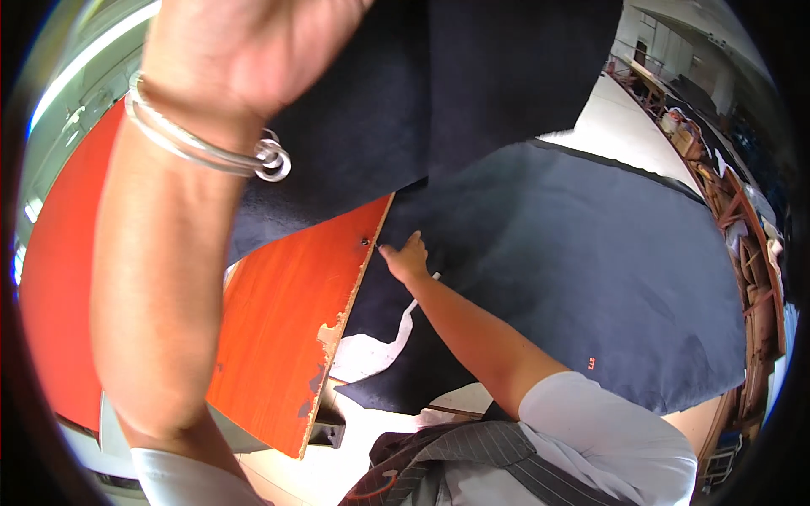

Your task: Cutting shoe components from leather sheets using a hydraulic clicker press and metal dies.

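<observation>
Seemingly midway: the lower black leather-like sheet [607, 261] lies spread, while the upper sheet [506, 76] hangs raised, not yet flat, near the left hand [249, 46] (fingers out of frame, grip untellable); the right hand [407, 258], thumb spread, looks empty beside the orange board [283, 312].

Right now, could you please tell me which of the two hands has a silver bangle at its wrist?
The left hand, at the top of the picture, wears the silver bangle; none shows at the wrist of the right hand.
</observation>
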### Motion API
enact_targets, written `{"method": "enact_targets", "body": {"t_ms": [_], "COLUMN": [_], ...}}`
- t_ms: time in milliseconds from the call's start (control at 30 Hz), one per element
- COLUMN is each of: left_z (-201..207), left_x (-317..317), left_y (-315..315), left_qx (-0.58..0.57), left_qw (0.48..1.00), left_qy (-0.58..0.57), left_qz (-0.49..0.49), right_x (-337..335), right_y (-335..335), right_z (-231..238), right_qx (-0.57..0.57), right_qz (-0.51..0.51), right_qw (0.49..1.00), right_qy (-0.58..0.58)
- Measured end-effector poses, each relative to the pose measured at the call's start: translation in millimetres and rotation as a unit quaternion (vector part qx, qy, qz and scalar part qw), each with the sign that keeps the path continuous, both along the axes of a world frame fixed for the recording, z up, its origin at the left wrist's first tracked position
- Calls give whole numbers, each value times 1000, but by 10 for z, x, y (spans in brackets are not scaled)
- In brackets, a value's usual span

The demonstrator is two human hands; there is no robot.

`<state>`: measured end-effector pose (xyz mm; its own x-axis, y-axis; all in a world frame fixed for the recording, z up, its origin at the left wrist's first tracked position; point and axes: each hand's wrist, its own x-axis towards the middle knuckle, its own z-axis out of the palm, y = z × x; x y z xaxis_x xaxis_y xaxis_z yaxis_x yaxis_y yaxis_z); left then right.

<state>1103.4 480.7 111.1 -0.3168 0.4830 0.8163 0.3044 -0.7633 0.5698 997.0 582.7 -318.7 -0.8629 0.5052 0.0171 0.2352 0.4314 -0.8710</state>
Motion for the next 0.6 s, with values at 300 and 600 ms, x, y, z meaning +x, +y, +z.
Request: {"method": "enact_targets", "body": {"t_ms": [300, 600], "left_z": [-97, 21], "left_x": [-251, -359], "left_y": [-290, -597], "left_qx": [-25, -50], "left_qw": [993, 991], "left_qy": [48, 57], "left_qz": [109, 108], "right_x": [-849, -2189], "right_y": [-104, 1053], "right_z": [188, -591], "right_qx": [-139, 102], "right_qz": [-161, -213], "right_qw": [973, 966], "right_qy": [-94, 109]}}
